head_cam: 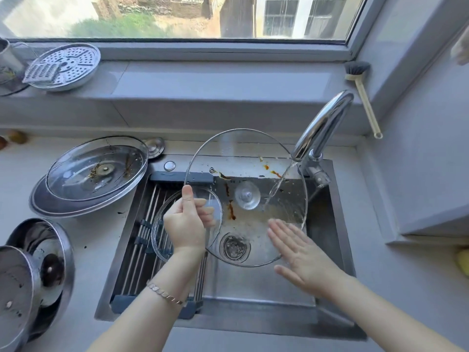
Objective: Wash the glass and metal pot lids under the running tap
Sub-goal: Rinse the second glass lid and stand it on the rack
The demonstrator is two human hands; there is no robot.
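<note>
I have the left hand (186,219) curled on the left rim of the big glass lid (247,198), holding it tilted over the sink (337,224), while the right hand (302,255) lies flat, fingers straight, at the lid's lower right. Just above the right hand, water from the tap (322,125) strikes the stained glass. Left of the left hand I see a smaller glass lid (160,232) on the rack (132,270), and further lids (97,168) beyond.

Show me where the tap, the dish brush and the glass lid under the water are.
tap (322,123), head view, on the curved chrome spout.
dish brush (366,105), head view, midway along its pale handle.
glass lid (247,198), head view, on its clear centre knob.
</note>
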